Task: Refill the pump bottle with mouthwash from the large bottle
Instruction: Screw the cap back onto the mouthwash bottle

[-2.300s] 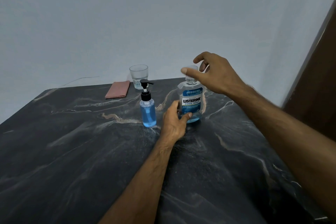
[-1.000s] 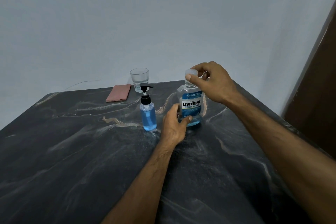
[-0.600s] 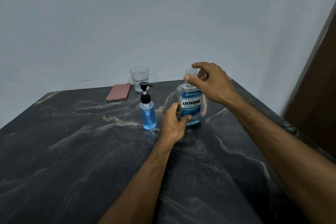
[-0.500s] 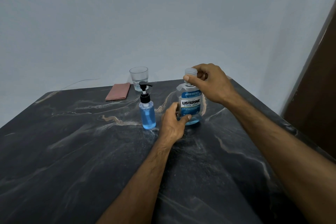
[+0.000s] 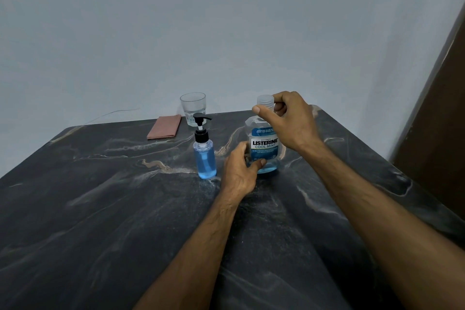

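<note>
Right hand (image 5: 293, 121), formerly open above the large bottle (image 5: 264, 148), now gripping its cap (image 5: 264, 101).

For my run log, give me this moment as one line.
step: uncapping | left hand: grips large bottle | right hand: pinches cap | pump bottle: upright, pump on, beside large bottle

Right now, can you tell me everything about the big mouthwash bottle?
The large bottle is clear plastic and stands upright on the dark marbled table, right of the pump bottle. Blue liquid shows near its bottom. A blue and white label reads Listerine Cool Mint. Its clear ribbed cap is on top. The left hand holds its lower body, and the right hand grips the cap.
</note>
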